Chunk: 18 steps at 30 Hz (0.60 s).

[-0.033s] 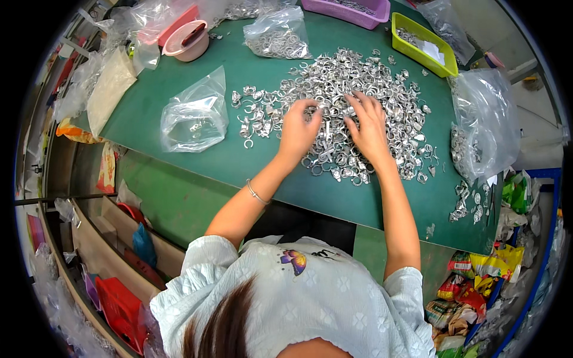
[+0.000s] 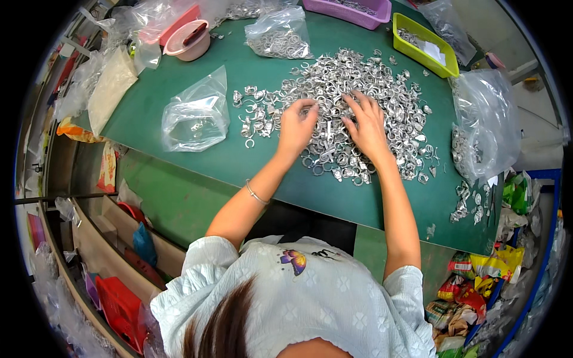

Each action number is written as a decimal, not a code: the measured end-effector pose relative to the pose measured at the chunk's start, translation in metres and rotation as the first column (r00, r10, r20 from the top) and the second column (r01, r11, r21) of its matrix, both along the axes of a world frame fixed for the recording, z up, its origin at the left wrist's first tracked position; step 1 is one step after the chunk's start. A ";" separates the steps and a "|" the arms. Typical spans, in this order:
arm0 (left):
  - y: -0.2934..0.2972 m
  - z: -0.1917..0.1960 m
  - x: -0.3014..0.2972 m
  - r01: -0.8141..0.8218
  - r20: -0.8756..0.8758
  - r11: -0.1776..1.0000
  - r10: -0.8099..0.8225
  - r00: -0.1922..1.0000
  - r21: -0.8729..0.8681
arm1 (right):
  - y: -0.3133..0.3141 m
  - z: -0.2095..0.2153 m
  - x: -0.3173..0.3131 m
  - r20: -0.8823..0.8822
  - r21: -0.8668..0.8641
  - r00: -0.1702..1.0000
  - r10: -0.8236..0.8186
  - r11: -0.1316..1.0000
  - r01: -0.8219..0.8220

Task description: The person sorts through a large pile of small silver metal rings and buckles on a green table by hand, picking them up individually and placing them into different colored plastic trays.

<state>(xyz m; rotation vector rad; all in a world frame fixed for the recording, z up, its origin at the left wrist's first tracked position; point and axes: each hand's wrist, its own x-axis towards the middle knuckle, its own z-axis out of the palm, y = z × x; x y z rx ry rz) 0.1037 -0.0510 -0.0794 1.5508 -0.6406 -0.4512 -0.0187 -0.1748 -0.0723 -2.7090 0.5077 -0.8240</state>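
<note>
A wide heap of silver-coloured metal rings (image 2: 397, 134) covers the middle of the green table (image 2: 250, 179). At the heap's left side is my left hand (image 2: 296, 130), its fingers curled in and the thumb close to the index fingertip. Whatever may lie between those fingertips is too small to make out. My right hand (image 2: 367, 130) rests over the middle of the heap, fingers stretched and thumb apart, touching rings. A looser cluster of rings (image 2: 258, 122) lies left of my left hand. Further left is a clear plastic bag (image 2: 196, 119) with a few small pieces showing through.
At the back stand a bag of rings (image 2: 279, 39), a pink bowl (image 2: 190, 51), a purple basket (image 2: 358, 18) and a yellow-green basket (image 2: 424, 56). A large clear bag (image 2: 486, 122) sits at the right edge, with loose pieces (image 2: 461, 201) and tweezers (image 2: 490, 206) nearby.
My left hand has shifted slightly left, its thumb and index finger drawing closer together. The right hand stays nearly in place on the heap.
</note>
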 end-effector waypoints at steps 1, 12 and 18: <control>0.005 0.001 0.011 0.054 -0.557 0.987 -0.129 0.820 -0.149 | -0.004 -0.002 0.001 -0.091 -0.063 0.996 -0.023 0.998 0.018; 0.007 0.006 0.008 0.087 -0.759 0.934 -0.333 0.560 -0.346 | 0.028 0.000 0.008 0.089 0.274 0.996 -0.009 0.962 -0.016; 0.034 0.008 0.002 0.022 -0.769 0.966 -0.220 0.600 -0.259 | 0.018 0.002 0.015 0.045 0.080 0.997 -0.063 0.995 0.060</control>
